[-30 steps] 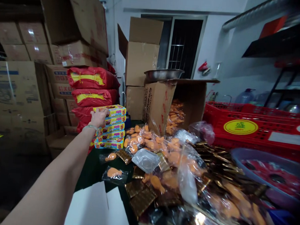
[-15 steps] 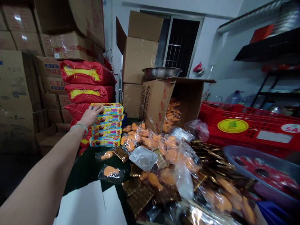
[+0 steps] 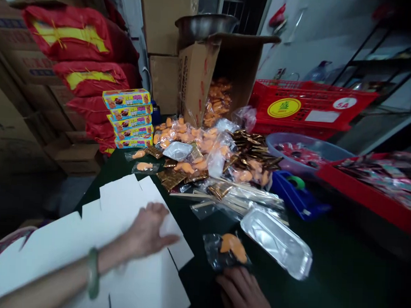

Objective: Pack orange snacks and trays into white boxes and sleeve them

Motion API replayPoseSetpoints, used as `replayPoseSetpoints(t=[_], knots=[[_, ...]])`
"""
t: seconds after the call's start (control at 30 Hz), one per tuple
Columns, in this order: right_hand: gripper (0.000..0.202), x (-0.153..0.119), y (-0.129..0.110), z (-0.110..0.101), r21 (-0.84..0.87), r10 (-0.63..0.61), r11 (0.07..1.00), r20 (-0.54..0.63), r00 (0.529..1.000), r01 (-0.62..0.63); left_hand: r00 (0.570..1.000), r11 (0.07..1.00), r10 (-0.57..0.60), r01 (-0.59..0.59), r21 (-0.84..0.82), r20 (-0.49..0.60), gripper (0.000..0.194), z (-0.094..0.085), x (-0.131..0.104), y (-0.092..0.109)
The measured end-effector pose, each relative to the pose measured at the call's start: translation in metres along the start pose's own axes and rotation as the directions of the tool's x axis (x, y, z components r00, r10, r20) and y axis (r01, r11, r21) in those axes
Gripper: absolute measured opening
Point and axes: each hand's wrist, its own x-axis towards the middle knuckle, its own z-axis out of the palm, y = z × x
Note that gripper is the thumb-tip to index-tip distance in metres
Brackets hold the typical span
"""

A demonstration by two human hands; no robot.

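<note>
My left hand point(image 3: 151, 229), with a green bangle on the wrist, is over the flattened white cardboard sheets point(image 3: 121, 205). Its thumb is stretched away from the fingers and it is a little blurred; whether it touches the card I cannot tell. At the bottom, my right hand point(image 3: 243, 294) lies on the dark green table with fingers extended, holding nothing visible. Just beyond its fingertips is a clear packet with an orange drumstick-shaped piece point(image 3: 233, 247). A silver foil tray point(image 3: 276, 241) lies to the right of that packet.
Yellow printed boxes point(image 3: 132, 121) stand stacked at the back left, beside red sacks point(image 3: 89, 71). A heap of orange packets point(image 3: 189, 133) and brown-gold sachets point(image 3: 250, 147) spreads across the middle. A blue tape dispenser point(image 3: 300, 199), a bowl point(image 3: 315, 143) and a red crate point(image 3: 303, 104) stand right.
My left hand has left the top of the yellow box stack and come back over the white cardboard. My right hand has come into view, and the view has tilted down.
</note>
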Motion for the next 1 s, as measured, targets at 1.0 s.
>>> replayPoseSetpoints(t=[1.0], knots=[[0.020, 0.159, -0.083, 0.018, -0.022, 0.441, 0.880, 0.407, 0.800, -0.474, 0.875, 0.713, -0.280, -0.086, -0.695, -0.395, 0.059, 0.081, -0.088, 0.034]])
